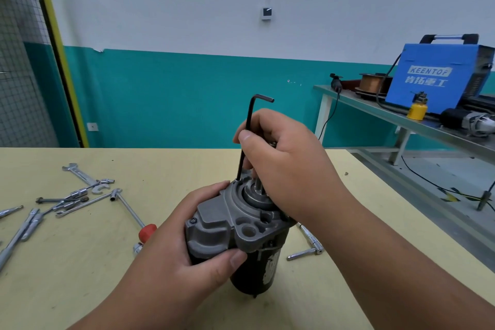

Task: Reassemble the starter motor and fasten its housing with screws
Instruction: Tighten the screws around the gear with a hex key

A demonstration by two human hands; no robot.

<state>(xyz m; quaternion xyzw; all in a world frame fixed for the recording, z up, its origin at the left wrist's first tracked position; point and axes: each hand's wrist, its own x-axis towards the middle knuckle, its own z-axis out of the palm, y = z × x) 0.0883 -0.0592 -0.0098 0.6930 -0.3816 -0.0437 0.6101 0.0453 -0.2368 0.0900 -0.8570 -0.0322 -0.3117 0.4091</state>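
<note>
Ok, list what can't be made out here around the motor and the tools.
All head view:
- Tip of the hex key and the screw it meets: too small, sunk in the starter motor flange.
- Motor shaft end: covered by the right hand.
- red-handled tool: partly behind the left hand and wrist.
- long chrome tool: cut off by the left edge.

Light was bright, even and diffuse, with barely any shadow beneath the left hand. Right of the right hand, straight lines bowed outward.
</note>
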